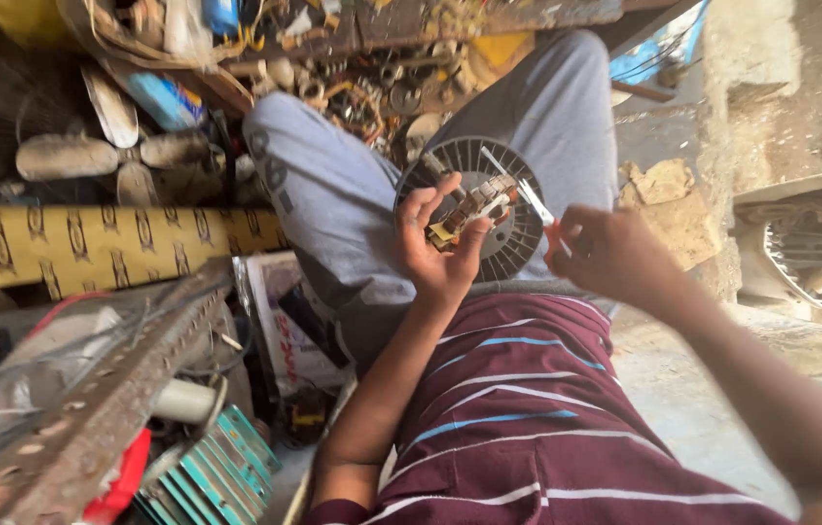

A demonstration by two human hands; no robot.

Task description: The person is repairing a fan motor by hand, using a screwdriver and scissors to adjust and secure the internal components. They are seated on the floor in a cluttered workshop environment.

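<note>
Your left hand (435, 248) cups a small wound coil piece (474, 206), fingers curled around it, above your lap in front of the round finned rotor (518, 238). Just right of it, your right hand (610, 255) is clamped on orange-handled scissors (528, 199), whose blades slant up-left, tips over the piece's upper end. The right hand is the one positioned to work; the left only steadies.
</note>
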